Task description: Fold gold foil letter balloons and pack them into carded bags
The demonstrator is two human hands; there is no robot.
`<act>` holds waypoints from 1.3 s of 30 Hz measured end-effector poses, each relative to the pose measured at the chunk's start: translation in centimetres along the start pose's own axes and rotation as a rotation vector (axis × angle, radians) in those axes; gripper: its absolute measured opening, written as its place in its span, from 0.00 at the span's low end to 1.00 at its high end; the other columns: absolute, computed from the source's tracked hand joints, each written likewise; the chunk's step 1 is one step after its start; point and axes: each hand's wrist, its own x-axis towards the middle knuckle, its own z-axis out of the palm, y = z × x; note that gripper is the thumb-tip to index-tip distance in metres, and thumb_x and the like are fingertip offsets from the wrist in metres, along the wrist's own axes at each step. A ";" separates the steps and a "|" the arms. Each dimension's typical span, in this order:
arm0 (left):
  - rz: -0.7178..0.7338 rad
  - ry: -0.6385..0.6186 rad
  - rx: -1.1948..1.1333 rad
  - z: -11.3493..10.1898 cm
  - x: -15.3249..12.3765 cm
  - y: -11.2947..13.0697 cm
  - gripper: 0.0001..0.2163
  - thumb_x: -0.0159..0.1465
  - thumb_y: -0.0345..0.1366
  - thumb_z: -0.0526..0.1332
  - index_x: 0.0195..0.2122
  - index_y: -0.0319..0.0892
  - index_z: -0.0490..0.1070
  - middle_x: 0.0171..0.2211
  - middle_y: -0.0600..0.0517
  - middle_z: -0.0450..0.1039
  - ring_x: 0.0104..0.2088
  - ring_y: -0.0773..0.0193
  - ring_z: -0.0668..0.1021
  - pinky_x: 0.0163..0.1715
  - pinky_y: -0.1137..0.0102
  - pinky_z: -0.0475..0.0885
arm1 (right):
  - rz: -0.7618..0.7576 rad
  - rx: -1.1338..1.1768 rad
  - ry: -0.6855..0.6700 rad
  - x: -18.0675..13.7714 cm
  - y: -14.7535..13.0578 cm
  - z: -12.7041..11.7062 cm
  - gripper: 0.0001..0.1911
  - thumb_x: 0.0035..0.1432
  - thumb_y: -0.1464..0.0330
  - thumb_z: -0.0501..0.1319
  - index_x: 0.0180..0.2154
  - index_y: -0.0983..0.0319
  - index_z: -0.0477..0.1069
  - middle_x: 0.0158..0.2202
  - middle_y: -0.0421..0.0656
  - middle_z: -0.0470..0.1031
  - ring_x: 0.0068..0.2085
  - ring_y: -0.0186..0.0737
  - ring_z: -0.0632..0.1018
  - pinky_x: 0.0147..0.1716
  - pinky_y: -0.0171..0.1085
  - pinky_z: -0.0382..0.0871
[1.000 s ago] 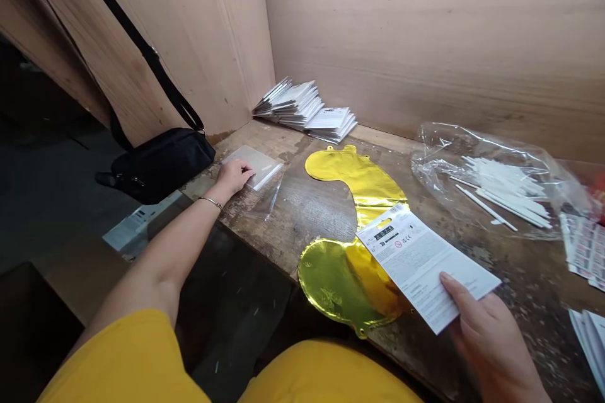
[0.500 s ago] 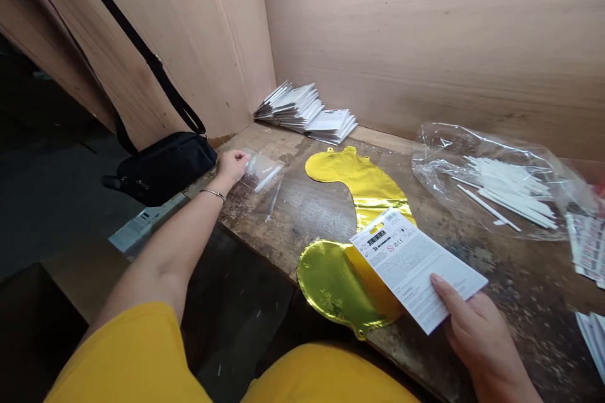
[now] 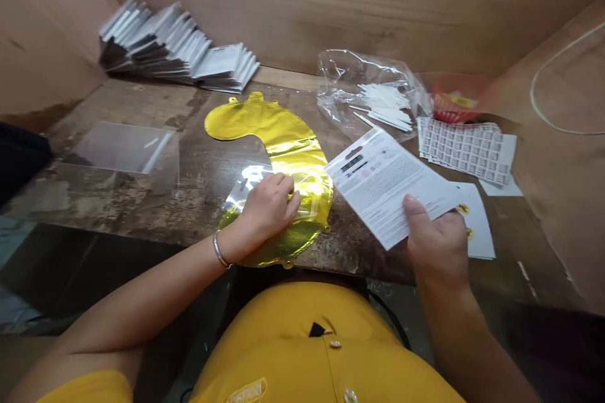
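Observation:
My right hand (image 3: pixel 439 239) grips a white printed card (image 3: pixel 378 186) by its lower right corner, thumb on top. The card has a hang slot and small black print. My left hand (image 3: pixel 269 204) is closed on a clear plastic bag (image 3: pixel 243 186), which lies over the lower part of a gold foil balloon (image 3: pixel 288 132). That balloon lies flat and curved on the worn wooden table (image 3: pixel 198 182). Glare hides part of the bag's outline.
Stacked packets (image 3: pixel 165 38) lean at the back left. Clear bags (image 3: pixel 123 148) lie on the left. Farther right are a plastic bag of white sticks (image 3: pixel 385 104), a red basket (image 3: pixel 454 107), label sheets (image 3: pixel 466 148) and more cards (image 3: pixel 477 220).
My left hand has come right from the pile of clear bags, bringing one over the balloon. The card stays in my right hand. The view has turned right.

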 end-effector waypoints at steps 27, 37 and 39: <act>0.078 -0.105 -0.241 0.8 0.7 -1.2 0.05 0.62 0.38 0.64 0.35 0.42 0.74 0.37 0.49 0.76 0.39 0.59 0.75 0.40 0.66 0.68 | -0.073 -0.264 -0.244 -1.0 2.4 -0.6 0.21 0.60 0.58 0.57 0.44 0.67 0.77 0.44 0.54 0.81 0.46 0.55 0.80 0.45 0.48 0.75; -0.153 -0.093 -0.312 0.6 0.9 -0.8 0.08 0.63 0.37 0.59 0.32 0.42 0.76 0.30 0.52 0.77 0.30 0.63 0.75 0.31 0.70 0.65 | -0.022 -0.181 -0.267 -1.5 1.9 -0.5 0.23 0.59 0.57 0.58 0.45 0.68 0.77 0.45 0.55 0.80 0.48 0.57 0.80 0.47 0.49 0.74; -0.187 -0.079 -0.324 0.5 0.9 -0.5 0.08 0.63 0.38 0.59 0.32 0.42 0.76 0.30 0.52 0.77 0.29 0.64 0.75 0.31 0.70 0.66 | 0.023 -0.129 -0.351 -1.7 1.8 -0.4 0.22 0.58 0.56 0.59 0.44 0.66 0.77 0.44 0.53 0.81 0.45 0.56 0.80 0.45 0.49 0.75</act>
